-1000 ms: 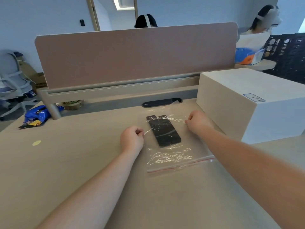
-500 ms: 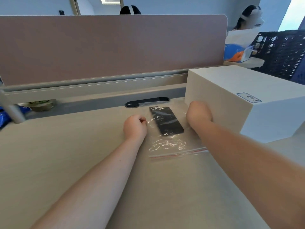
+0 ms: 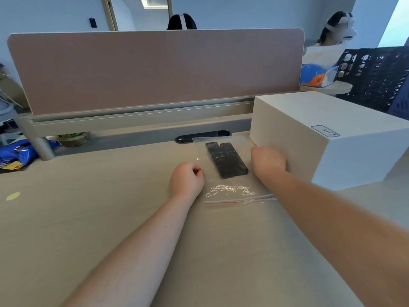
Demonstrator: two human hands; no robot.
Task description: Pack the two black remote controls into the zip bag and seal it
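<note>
Right of centre in the frame, both black remote controls (image 3: pixel 225 159) are already lying side by side inside the clear zip bag (image 3: pixel 230 191), which sits flat on the table (image 3: pixel 88 218), so the packing half looks done to me. What's left is the seal: the red zip strip (image 3: pixel 239 200) runs along the bag's near edge, toward the bottom of the picture, and honestly I can't tell from here whether it's pressed shut or still open, it looks a bit wavy. My left hand (image 3: pixel 187 182) is curled into a loose fist, fingers closed and resting at the bag's left edge; it might be pinching plastic but I can't make that out. My right hand (image 3: pixel 267 161) is also curled, sitting at the right edge just against the white box (image 3: pixel 332 138), grip hidden from this angle. Neither hand is on the zip strip right now, so I'd guess sealing hasn't been finished yet.
</note>
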